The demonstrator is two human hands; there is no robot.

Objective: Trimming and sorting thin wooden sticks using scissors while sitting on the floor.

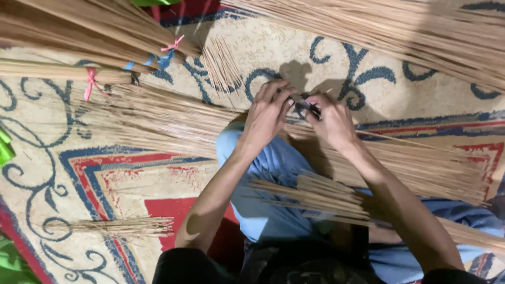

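Head view: the person sits on a patterned carpet in cream, blue and red, legs in light blue trousers, with both hands raised together over the knee. The left hand has its fingers curled and pinched around something thin; it looks like a single pale, slender stick, though the stick itself is too fine to make out between the hands. The right hand is clenched on a small dark tool with a short blade-like tip, which points leftward toward the left hand's fingertips. The two hands are almost touching, the tool lying between them, so the work sits just beside both sets of fingers, neither hand clearly nearer.

Across the lap lies a loose sheaf of thin tan sticks, its long axis running left to right and slightly downward to the right, passing under the right forearm. A wider spread of the same sticks fans out on the carpet to the left of the hands. Beyond them lie tied bundles of sticks with pink and blue bands, and another long heap crosses the upper right. A small separate bunch of sticks lies well apart at lower left.
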